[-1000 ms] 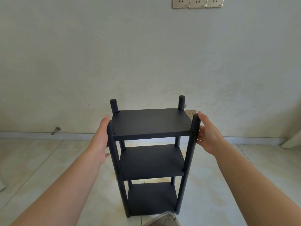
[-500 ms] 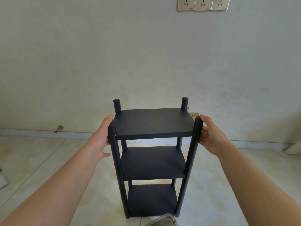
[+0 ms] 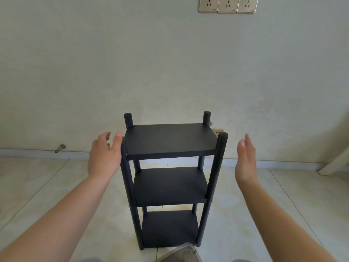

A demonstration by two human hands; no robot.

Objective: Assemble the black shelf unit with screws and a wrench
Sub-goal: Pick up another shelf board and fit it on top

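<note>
Black and matte, the shelf unit stands upright on the pale tiled floor close to the wall, its three flat boards stacked between four round posts whose tops rise above the top board. It sits between the two hands. The left hand is just beside the near left post, level with the top board, fingers straight and relaxed and holding nothing; the thumb tip lies right at the post's top, though whether it actually touches cannot be told. The right hand is held edge-on, fingers straight and together, gripping nothing, and stands clearly apart from the near right post, with bare floor and skirting showing in the gap. Small pale screw heads show on the near posts at the level of the middle board. No brand, label or writing can be read on the shelf. High on the wall above the fingers are three beige wall sockets in a row; any marking on them is too small to read. Another beige socket plate peeks out behind the far right post, low on the wall. Left of the left fingers, a small metal door stop juts from the skirting. Below the shelf, at the bottom edge, the corner of a grey metallic object is visible.
</note>
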